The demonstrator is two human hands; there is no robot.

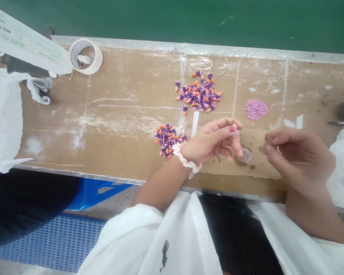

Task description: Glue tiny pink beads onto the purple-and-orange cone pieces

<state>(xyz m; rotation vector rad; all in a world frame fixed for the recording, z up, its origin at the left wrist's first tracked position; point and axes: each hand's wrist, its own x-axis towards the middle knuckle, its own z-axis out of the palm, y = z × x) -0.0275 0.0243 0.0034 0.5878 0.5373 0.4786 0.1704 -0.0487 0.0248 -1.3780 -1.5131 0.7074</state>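
Observation:
My left hand (218, 139), with a white scrunchie at the wrist, pinches a small figurine (234, 127) between thumb and forefinger. Only a bit of its orange and pink shows; the fingers hide the rest. To the right, my right hand (298, 152) is closed, thumb and forefinger tips pressed together on something too small to make out. Between the hands stands a small clear cup (248, 156) on a brown cardboard sheet. Purple figurines with orange tops lie in a far pile (200, 93) and a nearer pile (166, 139). Beyond my right hand is a heap of tiny pink pieces (255, 109).
A roll of white tape (96, 61) stands at the table's far left, beside a printed white box (31, 42). White bags (5, 133) lie at both ends. Another person's dark-clothed leg (31, 202) and a blue stool (94, 194) are below the table's near edge.

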